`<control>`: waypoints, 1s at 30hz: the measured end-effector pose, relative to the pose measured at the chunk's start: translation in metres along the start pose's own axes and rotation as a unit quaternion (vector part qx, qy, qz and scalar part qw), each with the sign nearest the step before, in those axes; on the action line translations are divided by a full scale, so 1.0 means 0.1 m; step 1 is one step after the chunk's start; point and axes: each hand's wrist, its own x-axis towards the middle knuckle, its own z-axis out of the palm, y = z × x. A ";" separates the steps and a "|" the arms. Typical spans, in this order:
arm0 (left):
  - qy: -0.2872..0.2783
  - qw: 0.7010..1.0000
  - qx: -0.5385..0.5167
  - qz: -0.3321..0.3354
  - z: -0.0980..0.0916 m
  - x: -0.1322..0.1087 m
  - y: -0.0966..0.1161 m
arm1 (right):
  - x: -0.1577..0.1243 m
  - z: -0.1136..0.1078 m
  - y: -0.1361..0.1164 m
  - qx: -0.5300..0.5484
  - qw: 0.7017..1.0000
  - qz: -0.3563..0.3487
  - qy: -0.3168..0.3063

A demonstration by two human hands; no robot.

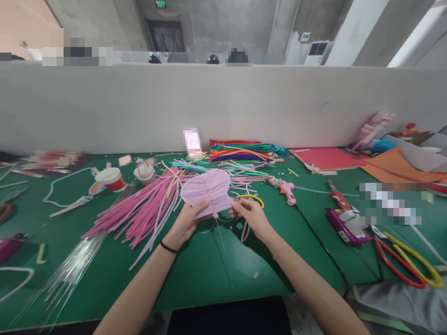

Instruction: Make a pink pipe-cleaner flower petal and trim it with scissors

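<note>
- The lilac piece is held up over the bench.
- The left hand grips its lower left edge, thumb on top.
- The right hand pinches at its lower right corner.

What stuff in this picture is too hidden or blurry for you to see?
- Head view: some fingers of the left hand, hidden behind the lilac piece.
- Head view: exactly what the right hand pinches; too small and partly covered by its fingers.
- Head view: inside the red and white cup, hidden by its white lid.
- Head view: the rest of the purple thing, cut off by the left edge.
</note>
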 end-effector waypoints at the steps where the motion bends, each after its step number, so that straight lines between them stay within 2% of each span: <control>1: -0.003 1.000 0.000 0.000 0.00 0.00 0.00 | 0.00 0.01 0.00 -0.017 1.000 -0.015 0.007; 5: -0.009 1.000 -0.009 -0.008 -0.01 0.01 -0.01 | -0.01 0.01 -0.01 -0.063 0.997 -0.044 0.019; 9: 0.001 1.000 -0.017 -0.012 -0.05 0.03 0.02 | 0.00 -0.02 -0.02 -0.040 0.999 0.000 -0.012; 12: 0.003 1.000 -0.013 -0.005 -0.06 0.03 0.04 | 0.00 -0.05 -0.05 0.001 0.999 0.034 -0.013; 20: 0.010 1.000 0.013 -0.004 -0.05 0.02 0.03 | -0.01 -0.04 -0.08 -0.012 1.000 0.019 -0.022; 30: -0.019 1.000 0.020 -0.010 -0.08 0.05 0.00 | -0.01 -0.07 0.00 0.001 0.999 0.032 -0.041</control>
